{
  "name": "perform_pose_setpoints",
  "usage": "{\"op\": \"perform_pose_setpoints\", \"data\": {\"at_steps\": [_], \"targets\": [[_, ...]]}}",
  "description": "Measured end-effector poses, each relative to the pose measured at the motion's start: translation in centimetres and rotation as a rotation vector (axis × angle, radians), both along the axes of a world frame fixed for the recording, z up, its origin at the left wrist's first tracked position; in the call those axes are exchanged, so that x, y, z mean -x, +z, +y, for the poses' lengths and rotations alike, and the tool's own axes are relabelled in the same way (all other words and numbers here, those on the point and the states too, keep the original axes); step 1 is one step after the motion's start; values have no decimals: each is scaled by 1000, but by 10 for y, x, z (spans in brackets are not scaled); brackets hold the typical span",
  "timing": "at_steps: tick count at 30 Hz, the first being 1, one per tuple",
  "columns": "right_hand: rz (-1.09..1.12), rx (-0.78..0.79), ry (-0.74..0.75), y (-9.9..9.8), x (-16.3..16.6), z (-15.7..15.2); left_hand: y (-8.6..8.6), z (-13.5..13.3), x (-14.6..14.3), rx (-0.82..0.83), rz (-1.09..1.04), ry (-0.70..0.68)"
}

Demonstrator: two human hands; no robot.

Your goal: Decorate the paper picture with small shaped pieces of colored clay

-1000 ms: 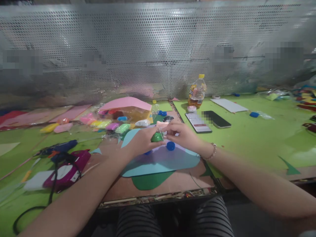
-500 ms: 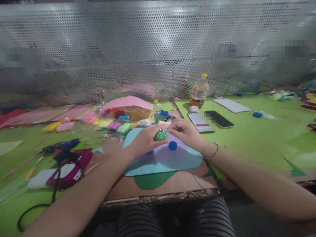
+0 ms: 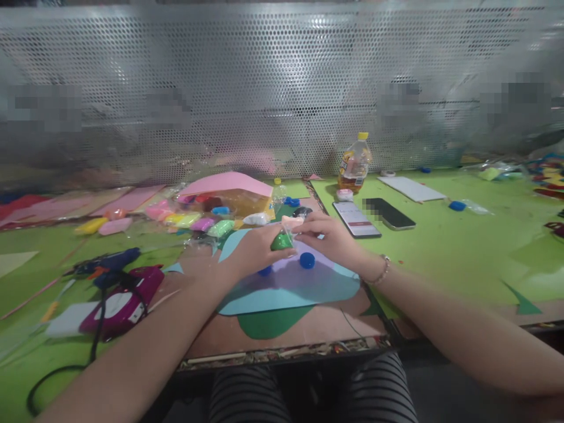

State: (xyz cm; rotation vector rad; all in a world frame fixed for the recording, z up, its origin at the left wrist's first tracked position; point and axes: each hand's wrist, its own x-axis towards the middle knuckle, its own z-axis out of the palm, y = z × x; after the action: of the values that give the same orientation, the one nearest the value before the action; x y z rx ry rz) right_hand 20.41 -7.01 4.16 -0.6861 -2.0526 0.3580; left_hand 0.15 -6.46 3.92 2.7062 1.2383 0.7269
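My left hand (image 3: 254, 249) is closed around a small clear packet of green modelling clay (image 3: 282, 241). At the packet's right edge, my right hand (image 3: 329, 239) pinches the clear wrapper between thumb and fingers. Both hands are over a light blue paper sheet (image 3: 273, 301) with a lilac piece (image 3: 291, 280) on it. A blue round piece (image 3: 307, 260) lies on the lilac part, and another blue piece (image 3: 265, 271) shows partly beneath my left hand. Just behind the packet is something pale pink (image 3: 291, 221), partly covered.
Coloured clay packets (image 3: 221, 228) lie at the back left. A glue gun (image 3: 114, 260), a magenta device (image 3: 123, 305) and a black cable are on the left. Two phones (image 3: 356, 220) (image 3: 390, 212), a drink bottle (image 3: 355, 164) and a white board (image 3: 412, 188) stand or lie right of centre.
Both hands have stayed over the blue sheet, still on the green packet. My right fingers have shifted slightly left along the wrapper. The view has moved a little.
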Motion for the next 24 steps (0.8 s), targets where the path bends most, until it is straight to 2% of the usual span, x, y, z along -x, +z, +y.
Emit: {"op": "perform_pose_setpoints", "data": {"at_steps": [6,12,18,21,24], "targets": [[39,7,81,-6,8,-1,0,-6,-7,-18,62,-42],[80,93,-62,-1,12,-4,1,0,-2,-38,42,-35],[232,276,-267,11,-15,9,2,21,20,-70,-48,171],[206,388,-269,16,-29,16,-3,37,35,-102,-85,266],[185,422,-265,17,-34,19,-8,45,44,-109,8,337]]}}
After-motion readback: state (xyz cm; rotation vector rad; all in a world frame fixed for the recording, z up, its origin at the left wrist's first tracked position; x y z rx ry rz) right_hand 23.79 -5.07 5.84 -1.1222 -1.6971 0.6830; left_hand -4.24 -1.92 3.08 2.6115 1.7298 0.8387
